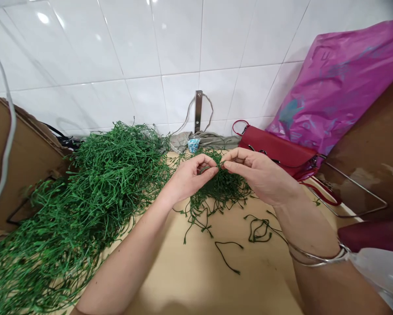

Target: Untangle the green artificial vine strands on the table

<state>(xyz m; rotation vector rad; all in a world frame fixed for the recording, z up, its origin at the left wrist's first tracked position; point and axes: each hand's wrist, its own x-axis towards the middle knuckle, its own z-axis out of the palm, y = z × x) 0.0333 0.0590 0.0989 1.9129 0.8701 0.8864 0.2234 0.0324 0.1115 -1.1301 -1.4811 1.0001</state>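
Observation:
My left hand (196,175) and my right hand (253,170) meet above a small pile of dark green cords (222,188). Thumb and fingers of each hand are pinched together on a thin green cord (220,164), which is mostly hidden by the fingers. To the left spreads a large heap of brighter green strands (107,175) with small knobbed tips. A single dark cord (227,258) lies bent on the table, and a few looped cords (260,229) lie near my right wrist.
A pale wooden table (179,280) meets a white tiled wall (179,48). A small cup of blue and white bits (193,144) stands at the back. A red handbag (278,151) and a purple plastic bag (343,87) sit right. A cardboard box (19,153) borders the left.

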